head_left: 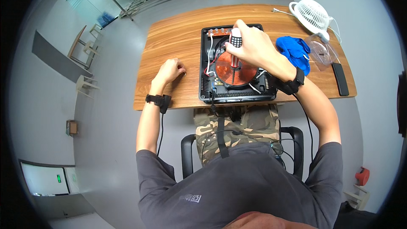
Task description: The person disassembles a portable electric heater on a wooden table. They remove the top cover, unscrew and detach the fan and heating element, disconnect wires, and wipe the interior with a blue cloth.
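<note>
An opened black appliance housing [238, 99] with a round copper coil [246, 73] inside lies on the wooden table in front of me; it looks like an induction cooker. My right hand [253, 44] grips a screwdriver [235, 62] with a red, white and dark handle, held upright over the coil's middle. Its tip is too small to make out. My left hand [170, 71] rests on the table left of the housing, fingers curled in. Something tiny may be at its fingertips, but I cannot make it out.
Right of the housing lie a bunched blue cloth [294, 53], a clear plastic container [321, 51] and a long black object [340, 79]. A white fan [311, 15] lies at the far right corner of the wooden table [169, 29]. Cables run from both wristbands.
</note>
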`<state>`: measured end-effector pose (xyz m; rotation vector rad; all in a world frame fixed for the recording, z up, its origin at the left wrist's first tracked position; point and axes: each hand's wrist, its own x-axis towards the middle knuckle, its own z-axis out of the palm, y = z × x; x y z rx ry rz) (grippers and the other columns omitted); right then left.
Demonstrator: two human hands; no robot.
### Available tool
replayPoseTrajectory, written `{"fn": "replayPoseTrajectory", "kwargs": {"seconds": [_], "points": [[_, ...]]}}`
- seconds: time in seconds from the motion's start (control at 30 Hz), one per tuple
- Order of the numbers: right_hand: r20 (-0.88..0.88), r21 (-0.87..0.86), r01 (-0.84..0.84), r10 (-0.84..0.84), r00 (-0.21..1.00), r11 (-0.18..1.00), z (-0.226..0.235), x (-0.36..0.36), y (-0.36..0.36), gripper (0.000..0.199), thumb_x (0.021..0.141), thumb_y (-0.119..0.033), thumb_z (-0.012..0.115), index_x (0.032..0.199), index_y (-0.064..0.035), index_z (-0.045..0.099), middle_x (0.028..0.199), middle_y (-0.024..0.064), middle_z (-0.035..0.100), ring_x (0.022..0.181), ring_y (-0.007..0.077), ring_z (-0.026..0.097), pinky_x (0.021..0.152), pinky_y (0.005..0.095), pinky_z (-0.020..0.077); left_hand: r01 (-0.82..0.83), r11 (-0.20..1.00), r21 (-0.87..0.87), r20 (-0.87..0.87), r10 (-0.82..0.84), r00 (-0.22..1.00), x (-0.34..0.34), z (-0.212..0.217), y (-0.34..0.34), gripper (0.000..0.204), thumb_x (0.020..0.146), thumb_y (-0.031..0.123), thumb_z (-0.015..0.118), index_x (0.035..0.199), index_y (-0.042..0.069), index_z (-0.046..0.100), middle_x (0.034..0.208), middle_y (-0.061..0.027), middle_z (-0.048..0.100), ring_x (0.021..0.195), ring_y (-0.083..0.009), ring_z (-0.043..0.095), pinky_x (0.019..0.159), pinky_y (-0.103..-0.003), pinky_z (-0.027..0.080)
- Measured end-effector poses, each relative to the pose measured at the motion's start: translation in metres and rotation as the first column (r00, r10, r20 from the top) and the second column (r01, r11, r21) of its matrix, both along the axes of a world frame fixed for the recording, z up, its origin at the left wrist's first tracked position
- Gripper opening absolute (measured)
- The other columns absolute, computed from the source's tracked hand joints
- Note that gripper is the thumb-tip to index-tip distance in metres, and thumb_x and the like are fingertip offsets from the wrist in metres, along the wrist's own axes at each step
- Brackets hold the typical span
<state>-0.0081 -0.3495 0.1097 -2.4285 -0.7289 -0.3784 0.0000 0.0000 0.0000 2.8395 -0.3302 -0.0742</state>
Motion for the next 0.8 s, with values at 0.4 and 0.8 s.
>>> {"fn": "replayPoseTrajectory", "kwargs": {"seconds": [0.4, 0.8], "points": [[0.026, 0.014, 0.123, -0.123, 0.992, 0.992, 0.006, 0.01, -0.022, 0.041, 0.087, -0.037, 0.071, 0.102, -0.0034, 0.053, 0.077, 0.02, 0.07, 0.075, 0.0417, 0.07, 0.069, 0.0491, 0.0549, 0.02, 0.998, 0.055, -0.021, -0.019, 1.0, 0.016, -0.011, 0.005, 0.013, 0.085, 0.017, 0.073, 0.089, 0.005, 0.076, 0.088, -0.0166, 0.073, 0.088, -0.0344, 0.07, 0.08, -0.043, 0.055], [-0.003, -0.04, 0.204, -0.204, 0.979, 0.978, 0.008, 0.016, -0.049, 0.04, 0.087, -0.038, 0.07, 0.099, -0.003, 0.055, 0.078, 0.0207, 0.07, 0.076, 0.0407, 0.071, 0.071, 0.0484, 0.0557, -0.004, 1.0, 0.021, -0.054, 0.005, 0.999, 0.021, 0.005, -0.005, 0.016, 0.085, 0.019, 0.074, 0.09, 0.004, 0.076, 0.087, -0.0164, 0.073, 0.086, -0.0323, 0.07, 0.079, -0.042, 0.055]]}}
